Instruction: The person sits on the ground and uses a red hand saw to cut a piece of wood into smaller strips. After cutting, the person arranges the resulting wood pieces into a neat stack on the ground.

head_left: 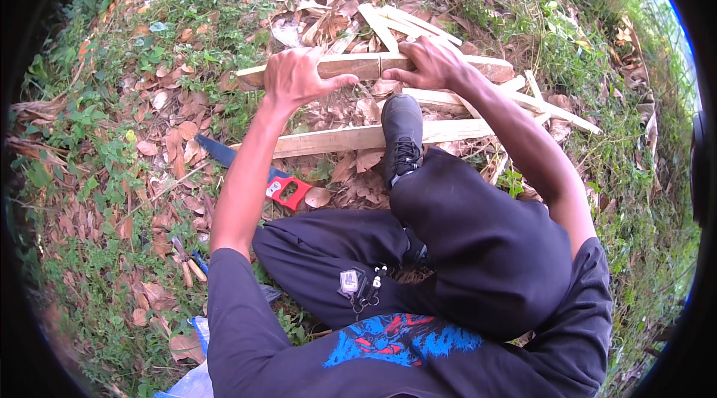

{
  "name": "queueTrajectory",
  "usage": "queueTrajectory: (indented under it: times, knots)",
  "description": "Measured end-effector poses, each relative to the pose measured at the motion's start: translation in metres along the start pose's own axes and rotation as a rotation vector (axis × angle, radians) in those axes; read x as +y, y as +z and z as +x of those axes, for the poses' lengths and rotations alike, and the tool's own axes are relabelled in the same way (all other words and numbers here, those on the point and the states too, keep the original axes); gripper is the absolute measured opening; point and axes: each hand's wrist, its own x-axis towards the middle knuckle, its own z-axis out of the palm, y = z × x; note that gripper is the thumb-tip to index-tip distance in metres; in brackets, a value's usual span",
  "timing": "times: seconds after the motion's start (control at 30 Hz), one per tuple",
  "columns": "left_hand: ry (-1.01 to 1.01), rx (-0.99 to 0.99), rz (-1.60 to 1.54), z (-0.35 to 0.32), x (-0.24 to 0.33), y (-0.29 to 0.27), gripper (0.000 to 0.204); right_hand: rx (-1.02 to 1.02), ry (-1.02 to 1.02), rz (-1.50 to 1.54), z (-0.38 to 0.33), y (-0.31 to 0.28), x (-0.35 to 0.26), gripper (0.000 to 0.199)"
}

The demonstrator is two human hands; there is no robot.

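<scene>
A length of pale wood [351,67] with a brown face lies crosswise beyond my foot. A thin dark line runs across it near its middle. My left hand [295,77] is closed over it left of that line, thumb pointing inward. On the other side of the line, my right hand [432,62] grips the same piece, its thumb along the near face. The fingertips of both hands are hidden behind the wood. Closer to me, a long pale board [328,141] rests on the ground and passes by my dark shoe [403,133].
A handsaw [287,190] with a red handle and blue blade lies by my left forearm. Wood strips [379,28] are strewn beyond and right of my hands. Wooden-handled tools [190,267] and a plastic bag [193,383] lie at my left. Dry leaves and grass cover the ground.
</scene>
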Motion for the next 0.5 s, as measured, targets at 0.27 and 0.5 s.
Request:
queueTrajectory:
  times: [0.27,0.5]
  knots:
    - [0.018,-0.176,-0.029,0.005,0.007,0.061,0.097,-0.208,0.289,0.205,0.001,0.049,0.061,0.089]
    - [0.016,-0.349,-0.011,-0.019,0.037,0.095,0.091,-0.354,0.534,0.184,-0.055,0.088,0.128,0.084]
